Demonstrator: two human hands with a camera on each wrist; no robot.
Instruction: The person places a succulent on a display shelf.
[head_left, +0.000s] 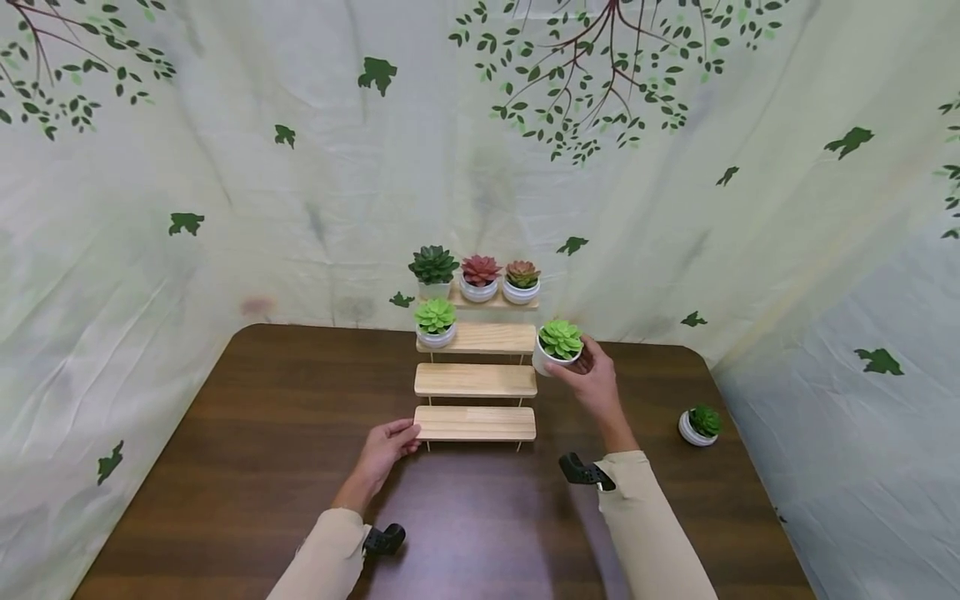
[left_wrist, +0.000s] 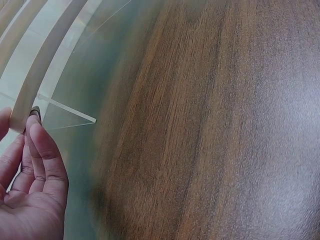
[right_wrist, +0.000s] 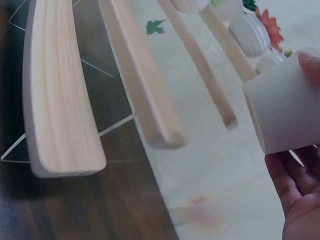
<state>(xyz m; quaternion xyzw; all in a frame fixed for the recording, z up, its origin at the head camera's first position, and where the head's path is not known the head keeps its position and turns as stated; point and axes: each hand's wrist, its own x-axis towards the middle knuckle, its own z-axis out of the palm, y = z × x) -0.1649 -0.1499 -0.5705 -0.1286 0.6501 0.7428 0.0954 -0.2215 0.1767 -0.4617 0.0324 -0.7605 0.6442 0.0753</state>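
Note:
A tiered wooden stand [head_left: 476,381] with several pale planks stands at the table's middle. My left hand [head_left: 388,448] pinches the left end of its lowest plank [left_wrist: 31,80], thumb on one face and fingers on the other. In my right hand [head_left: 597,385] is a white pot with a bright green succulent [head_left: 560,340], held upright beside the right end of the second plank from the top. In the right wrist view the smooth white pot [right_wrist: 287,107] sits between thumb and fingers. A similar light green succulent [head_left: 436,322] stands at the left of that same plank.
The top plank carries a dark green succulent [head_left: 433,267], a red succulent [head_left: 480,277] and an orange-green succulent [head_left: 522,280]. Another small green potted succulent [head_left: 701,425] rests near the right edge of the brown table [head_left: 285,433]. A leaf-printed curtain [head_left: 337,192] hangs behind.

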